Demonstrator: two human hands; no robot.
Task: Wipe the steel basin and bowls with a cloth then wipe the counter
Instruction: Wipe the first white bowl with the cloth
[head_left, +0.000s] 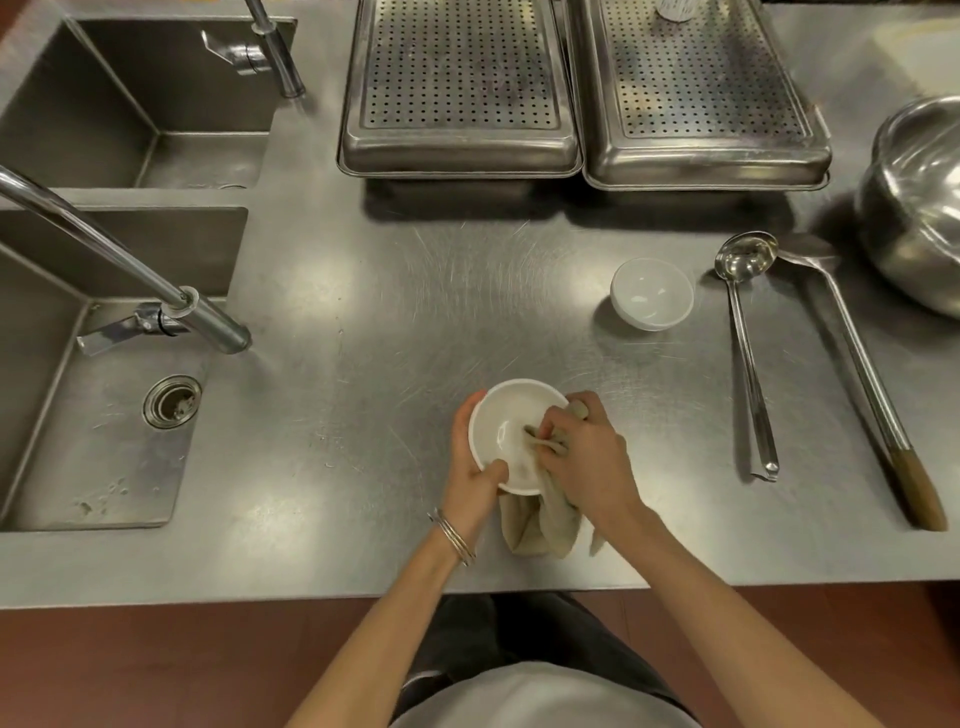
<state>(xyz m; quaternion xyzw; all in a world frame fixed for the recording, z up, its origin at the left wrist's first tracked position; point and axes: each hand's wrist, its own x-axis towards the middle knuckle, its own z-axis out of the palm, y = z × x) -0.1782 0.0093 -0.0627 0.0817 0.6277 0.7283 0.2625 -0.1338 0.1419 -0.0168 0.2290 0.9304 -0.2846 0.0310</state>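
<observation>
My left hand (470, 467) grips a white bowl (501, 423) by its left rim, thumb over the near edge, holding it just above the steel counter (363, 338). My right hand (584, 454) is shut on a beige cloth (540, 525) and presses a fold of it inside the bowl; the rest of the cloth hangs below the bowl toward me. A second white bowl (652, 293) stands upright on the counter to the far right. The big steel basin (919, 208) sits at the right edge, partly out of frame.
Two sinks (104, 441) with taps (130, 270) lie on the left. Two perforated steel trays (457, 88) stand at the back. A ladle (745, 332) and a long wooden-handled spoon (857, 374) lie right of the second bowl. The counter's front edge runs just below the cloth.
</observation>
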